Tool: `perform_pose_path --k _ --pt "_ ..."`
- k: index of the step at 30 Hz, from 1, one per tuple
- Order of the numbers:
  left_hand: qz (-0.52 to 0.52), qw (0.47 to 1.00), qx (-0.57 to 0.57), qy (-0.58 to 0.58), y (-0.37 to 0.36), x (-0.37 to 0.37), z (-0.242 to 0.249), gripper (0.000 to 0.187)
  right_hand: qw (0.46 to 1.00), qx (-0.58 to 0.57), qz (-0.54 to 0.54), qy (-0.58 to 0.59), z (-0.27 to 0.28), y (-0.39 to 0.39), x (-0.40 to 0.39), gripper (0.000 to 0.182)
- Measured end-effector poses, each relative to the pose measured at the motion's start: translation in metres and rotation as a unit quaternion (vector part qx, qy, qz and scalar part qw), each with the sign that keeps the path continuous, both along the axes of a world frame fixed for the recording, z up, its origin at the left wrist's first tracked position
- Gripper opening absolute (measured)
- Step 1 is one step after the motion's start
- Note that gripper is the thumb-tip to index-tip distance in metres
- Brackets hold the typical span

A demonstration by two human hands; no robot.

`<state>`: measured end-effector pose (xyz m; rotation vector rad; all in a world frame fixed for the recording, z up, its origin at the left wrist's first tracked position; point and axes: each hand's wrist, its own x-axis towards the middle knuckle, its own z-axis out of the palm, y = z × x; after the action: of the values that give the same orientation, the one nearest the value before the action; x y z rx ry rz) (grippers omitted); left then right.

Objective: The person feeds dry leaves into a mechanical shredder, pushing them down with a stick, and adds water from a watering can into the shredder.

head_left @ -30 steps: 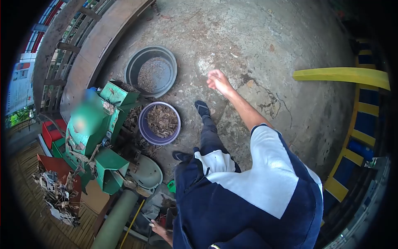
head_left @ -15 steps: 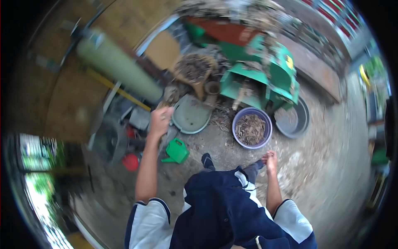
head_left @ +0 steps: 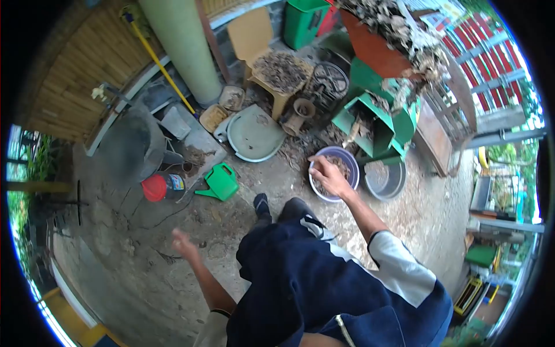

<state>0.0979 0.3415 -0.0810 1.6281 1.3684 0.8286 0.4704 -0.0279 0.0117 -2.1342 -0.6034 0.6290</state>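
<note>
My right hand (head_left: 329, 175) now reaches over the purple basin (head_left: 347, 165) of dry leaves beside the green shredder (head_left: 381, 115), fingers loosely curled; 0.5 s ago it hung free. Left hand (head_left: 184, 243) swings back, blurred; cannot tell its fingers.

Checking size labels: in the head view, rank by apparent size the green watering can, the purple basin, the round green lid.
1. round green lid
2. purple basin, partly hidden by the right hand, so lid versus basin is unsure
3. green watering can, clearly smallest
</note>
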Motion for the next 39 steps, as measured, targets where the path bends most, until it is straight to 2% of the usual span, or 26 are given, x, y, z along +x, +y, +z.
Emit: perform_pose_path --k 2,3,5,8,10,11,12,14,16,18,20,21,22,24,26,29,31,32,33,34,36,37,38,39 --pt "0.087 0.994 0.03 -0.051 0.013 -0.033 -0.005 0.055 0.999 0.019 0.03 -0.005 -0.013 0.015 -0.004 0.039" --pt "0.048 0.998 0.026 -0.04 0.015 -0.026 0.002 0.055 0.999 0.019 0.033 -0.019 -0.012 0.021 -0.008 0.038" --pt "0.076 0.991 0.019 -0.109 0.006 -0.015 0.026 0.053 0.999 0.033 0.028 -0.011 -0.023 0.03 -0.024 0.038" --pt "-0.05 0.995 0.027 -0.086 0.007 0.034 -0.001 0.051 0.999 0.046 0.004 0.009 -0.026 0.018 -0.044 0.038" --pt "-0.225 0.97 -0.016 -0.09 -0.009 0.088 0.006 0.045 0.999 0.036 0.004 0.009 -0.038 0.003 -0.056 0.039" --pt "-0.332 0.937 0.001 -0.109 -0.009 0.11 -0.004 0.038 0.999 0.022 -0.021 0.024 -0.043 -0.01 -0.063 0.039" --pt "-0.39 0.918 0.021 -0.073 -0.012 0.133 -0.015 0.032 0.998 0.007 -0.045 0.038 -0.048 -0.024 -0.068 0.04" --pt "-0.472 0.877 0.023 -0.084 -0.048 0.189 0.011 0.031 0.988 0.011 -0.128 0.086 -0.061 -0.057 -0.085 0.039" --pt "-0.553 0.833 -0.01 -0.022 -0.068 0.219 0.022 0.033 0.975 -0.059 -0.195 0.086 -0.087 -0.091 -0.107 0.04" --pt "-0.641 0.765 0.053 0.015 -0.077 0.24 0.02 0.038 0.952 -0.095 -0.257 0.139 -0.117 -0.127 -0.13 0.04" --pt "-0.635 0.769 0.054 0.05 -0.079 0.239 0.007 0.04 0.926 -0.119 -0.312 0.174 -0.134 -0.155 -0.158 0.038" --pt "-0.631 0.77 0.059 0.076 -0.081 0.232 0.0 0.041 0.928 -0.126 -0.301 0.181 -0.141 -0.168 -0.17 0.038" --pt "-0.622 0.777 0.051 0.083 -0.08 0.222 -0.01 0.041 0.922 -0.157 -0.294 0.198 -0.148 -0.18 -0.18 0.038" --pt "-0.558 0.811 0.008 0.175 -0.08 0.187 -0.032 0.044 0.914 -0.196 -0.272 0.228 -0.16 -0.207 -0.204 0.038" --pt "-0.506 0.838 -0.023 0.201 -0.088 0.131 -0.055 0.046 0.923 -0.236 -0.202 0.227 -0.171 -0.231 -0.21 0.038" --pt "-0.401 0.854 -0.092 0.318 -0.106 -0.001 -0.106 0.046 0.921 -0.269 -0.139 0.246 -0.204 -0.276 -0.204 0.037" --pt "-0.356 0.833 -0.118 0.408 -0.139 -0.097 -0.132 0.054 0.922 -0.285 -0.118 0.232 -0.226 -0.297 -0.175 0.036" --pt "-0.336 0.803 -0.12 0.477 -0.155 -0.152 -0.135 0.059 0.92 -0.29 -0.115 0.238 -0.233 -0.308 -0.165 0.035" --pt "-0.338 0.788 -0.164 0.488 -0.168 -0.191 -0.122 0.061 0.925 -0.245 -0.154 0.245 -0.248 -0.323 -0.158 0.035" --pt "-0.338 0.775 -0.21 0.491 -0.187 -0.226 -0.112 0.064 0.923 -0.264 -0.172 0.219 -0.247 -0.326 -0.147 0.037" --pt "-0.273 0.789 -0.268 0.481 -0.214 -0.315 -0.125 0.063 0.927 -0.272 -0.194 0.17 -0.311 -0.365 -0.137 0.027" --pt "-0.258 0.779 -0.265 0.507 -0.223 -0.331 -0.113 0.062 0.932 -0.273 -0.182 0.155 -0.314 -0.363 -0.129 0.024" --pt "-0.24 0.767 -0.263 0.533 -0.229 -0.343 -0.099 0.06 0.917 -0.325 -0.146 0.178 -0.296 -0.345 -0.117 0.042" --pt "-0.195 0.778 -0.272 0.532 -0.233 -0.353 -0.093 0.058 0.927 -0.306 -0.126 0.177 -0.294 -0.332 -0.113 0.043"
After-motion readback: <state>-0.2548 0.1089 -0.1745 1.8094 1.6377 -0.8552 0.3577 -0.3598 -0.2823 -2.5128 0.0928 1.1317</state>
